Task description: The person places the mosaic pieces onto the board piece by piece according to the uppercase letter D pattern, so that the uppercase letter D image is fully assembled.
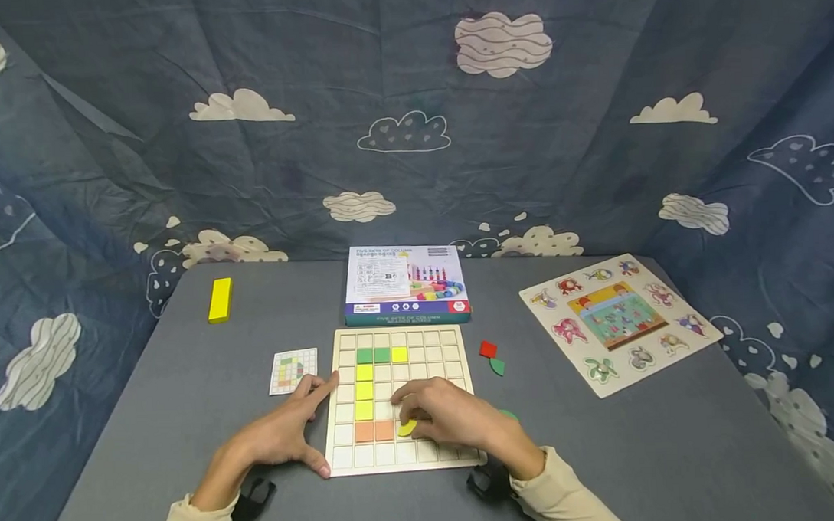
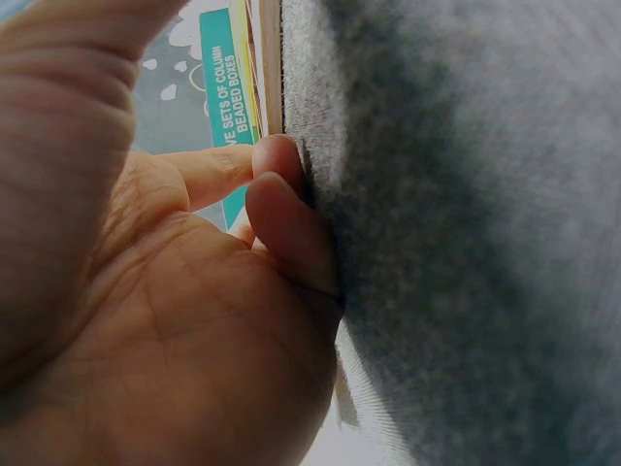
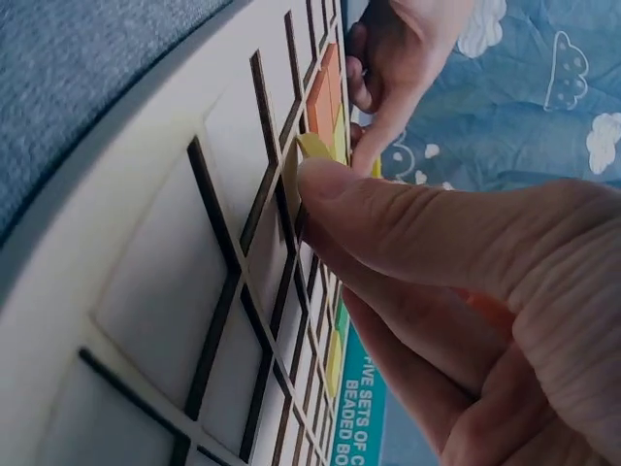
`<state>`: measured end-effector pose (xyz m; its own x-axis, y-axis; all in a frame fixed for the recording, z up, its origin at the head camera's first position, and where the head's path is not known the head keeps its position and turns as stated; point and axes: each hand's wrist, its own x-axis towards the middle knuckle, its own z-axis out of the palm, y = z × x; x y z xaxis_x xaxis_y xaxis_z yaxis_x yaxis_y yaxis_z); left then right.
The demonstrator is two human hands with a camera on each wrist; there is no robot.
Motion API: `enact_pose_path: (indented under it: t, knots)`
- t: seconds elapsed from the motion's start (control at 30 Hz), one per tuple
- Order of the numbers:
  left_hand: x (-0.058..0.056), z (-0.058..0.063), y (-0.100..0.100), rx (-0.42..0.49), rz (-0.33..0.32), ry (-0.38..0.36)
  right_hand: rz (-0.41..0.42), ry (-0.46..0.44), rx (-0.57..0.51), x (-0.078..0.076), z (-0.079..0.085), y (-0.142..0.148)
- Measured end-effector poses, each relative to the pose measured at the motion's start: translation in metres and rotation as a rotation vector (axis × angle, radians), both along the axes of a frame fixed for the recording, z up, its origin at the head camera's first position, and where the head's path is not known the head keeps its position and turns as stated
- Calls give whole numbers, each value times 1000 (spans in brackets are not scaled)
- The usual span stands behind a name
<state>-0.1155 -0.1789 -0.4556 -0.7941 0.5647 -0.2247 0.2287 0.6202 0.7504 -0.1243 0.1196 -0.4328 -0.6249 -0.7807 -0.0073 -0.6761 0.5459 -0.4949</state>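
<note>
A wooden grid board (image 1: 364, 455) lies on the grey table. My right hand (image 1: 450, 413) pinches a yellow tile with a curved edge (image 1: 406, 428) between thumb and fingers, over the cell right of two orange tiles (image 1: 375, 431). The right wrist view shows that yellow tile (image 3: 314, 146) tilted at the fingertips, close over the grid. Above the orange tiles runs a column of yellow tiles (image 1: 363, 391); green tiles (image 1: 373, 355) and one yellow tile (image 1: 399, 355) form a row higher up. My left hand (image 1: 281, 431) rests along the board's left edge, thumb at the near corner.
A small pattern card (image 1: 293, 371) lies left of the board. To its right are a red tile (image 1: 488, 349), a green leaf-shaped piece (image 1: 497, 366) and a partly hidden green piece (image 1: 509, 414). Farther out: a box (image 1: 408, 308), a picture puzzle (image 1: 543, 317) and a yellow block (image 1: 220, 300).
</note>
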Motion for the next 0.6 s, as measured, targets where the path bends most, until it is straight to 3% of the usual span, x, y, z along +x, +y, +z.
enact_pose_path:
  t: [0.2, 0.43, 0.6]
  knots:
    - [1, 0, 1, 12, -3, 5, 29, 67, 6, 1, -1, 0]
    - [0, -1, 2, -11, 11, 2, -37, 40, -4, 2, -3, -2]
    - [-1, -2, 1, -10, 7, -2, -39, 60, 21, 3, -3, -3]
